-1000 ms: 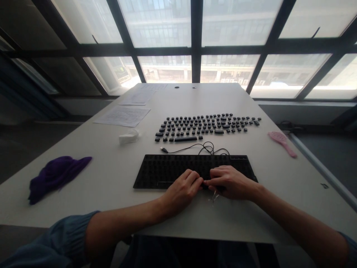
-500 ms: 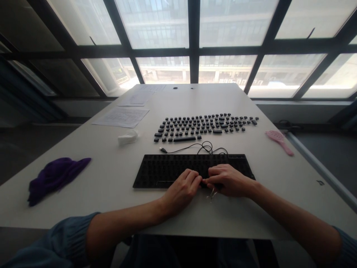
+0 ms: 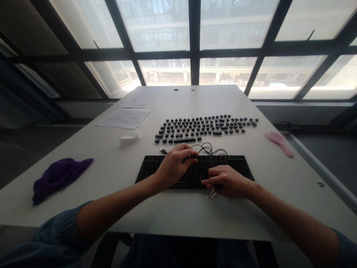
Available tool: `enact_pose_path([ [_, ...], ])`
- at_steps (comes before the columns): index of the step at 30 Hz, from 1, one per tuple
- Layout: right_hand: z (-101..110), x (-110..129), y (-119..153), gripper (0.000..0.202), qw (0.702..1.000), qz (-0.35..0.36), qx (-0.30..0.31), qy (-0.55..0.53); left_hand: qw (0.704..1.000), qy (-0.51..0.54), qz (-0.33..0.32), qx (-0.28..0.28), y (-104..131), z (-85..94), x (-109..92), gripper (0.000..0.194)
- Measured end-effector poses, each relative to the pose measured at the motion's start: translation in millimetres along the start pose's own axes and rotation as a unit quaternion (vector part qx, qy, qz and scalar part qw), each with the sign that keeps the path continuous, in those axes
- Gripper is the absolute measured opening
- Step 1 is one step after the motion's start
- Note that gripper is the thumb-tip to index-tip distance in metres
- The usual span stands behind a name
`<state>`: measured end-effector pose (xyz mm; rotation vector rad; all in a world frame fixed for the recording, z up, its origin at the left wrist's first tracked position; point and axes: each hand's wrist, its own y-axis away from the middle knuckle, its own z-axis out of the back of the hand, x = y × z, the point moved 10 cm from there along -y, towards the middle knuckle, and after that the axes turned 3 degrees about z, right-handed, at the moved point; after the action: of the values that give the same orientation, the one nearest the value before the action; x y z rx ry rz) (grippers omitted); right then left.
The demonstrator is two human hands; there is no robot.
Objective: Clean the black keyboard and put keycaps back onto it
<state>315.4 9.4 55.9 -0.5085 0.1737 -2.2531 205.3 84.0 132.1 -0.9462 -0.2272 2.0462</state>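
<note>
Left hand (image 3: 176, 163): thumb and fingertips nearly together over the keyboard (image 3: 196, 175), dark bit between; can't tell if held or background. Right hand (image 3: 227, 181): curled grip around a thin wire tool (image 3: 211, 195), pale ends poking out below; index fingertip over keyboard's front part. Keyboard black, flat, close to worktop (image 3: 173, 216) near edge, around mid-width; strip of worktop between. Loose black keycaps (image 3: 217, 133) in rows beyond it. Pink brush (image 3: 276, 138) by right edge; wider worktop stretch leftward to purple cloth (image 3: 60, 176).
</note>
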Motion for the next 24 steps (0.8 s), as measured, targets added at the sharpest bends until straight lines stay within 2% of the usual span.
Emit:
enact_pose_path([
  [2, 1, 1, 0, 0.024, 1.0, 0.0, 0.002, 0.004, 1.0, -0.01, 0.018, -0.006, -33, 7.7, 13, 0.015],
  [4, 3, 4, 0, 0.024, 1.0, 0.007, -0.004, 0.012, 0.998, -0.034, 0.044, 0.003, -66, 2.3, 29, 0.015],
  [7, 13, 8, 1, 0.027, 0.999, 0.026, -0.036, 0.021, 0.992, -0.091, 0.08, 0.043, -106, -29.1, 56, 0.017],
  [10, 27, 10, 4, 0.029, 0.995, 0.046, -0.088, 0.025, 0.988, -0.105, 0.09, 0.075, -131, -69.1, 78, 0.021],
  [13, 43, 8, 8, 0.027, 0.989, 0.052, -0.137, 0.03, 0.985, -0.108, 0.089, 0.103, -141, -100.4, 94, 0.021],
  [15, 50, 7, 9, 0.026, 0.986, 0.053, -0.157, 0.029, 0.983, -0.113, 0.089, 0.117, -142, -111.7, 103, 0.017],
  [19, 55, 7, 9, 0.026, 0.984, 0.058, -0.169, 0.017, 0.979, -0.124, 0.093, 0.132, -140, -118.5, 116, 0.017],
  [24, 57, 4, 10, 0.026, 0.983, 0.055, -0.176, -0.011, 0.977, -0.125, 0.094, 0.146, -138, -121.9, 121, 0.023],
])
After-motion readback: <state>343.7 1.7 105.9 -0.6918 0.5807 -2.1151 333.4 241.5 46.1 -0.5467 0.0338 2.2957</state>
